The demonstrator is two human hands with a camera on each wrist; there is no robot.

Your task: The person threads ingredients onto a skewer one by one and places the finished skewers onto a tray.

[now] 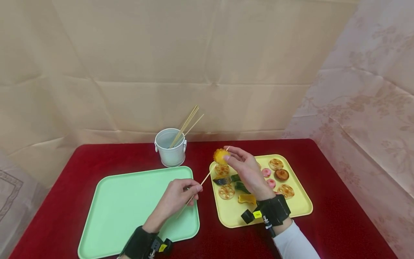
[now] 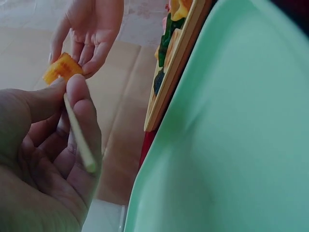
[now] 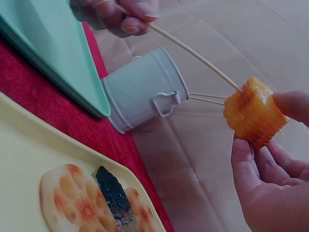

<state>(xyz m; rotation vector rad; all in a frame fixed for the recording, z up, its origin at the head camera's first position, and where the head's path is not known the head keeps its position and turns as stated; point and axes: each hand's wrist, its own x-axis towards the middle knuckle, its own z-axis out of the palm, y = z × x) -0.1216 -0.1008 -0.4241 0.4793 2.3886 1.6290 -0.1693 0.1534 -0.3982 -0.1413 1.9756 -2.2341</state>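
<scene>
My left hand (image 1: 179, 196) pinches a thin wooden skewer (image 1: 207, 177) between thumb and fingers, above the right edge of the green tray (image 1: 129, 201). Its upper end runs into a piece of corn (image 3: 256, 113), and a short pale tip shows past the corn in the head view. With thumb and fingertips, my right hand (image 1: 247, 171) holds that yellow, browned corn over the far left corner of the yellow tray (image 1: 231, 216). In the left wrist view, the skewer's lower end (image 2: 89, 162) sticks out below my left fingers.
Behind the trays stands a white bucket (image 1: 171, 154) with several skewers (image 1: 184, 126) leaning in it. On the yellow tray lie lotus root slices (image 1: 226, 192), a mushroom (image 1: 281, 175), pink round pieces (image 1: 271, 183), green pieces and a yellow piece (image 1: 247, 199). Red cloth (image 1: 207, 230) covers the table.
</scene>
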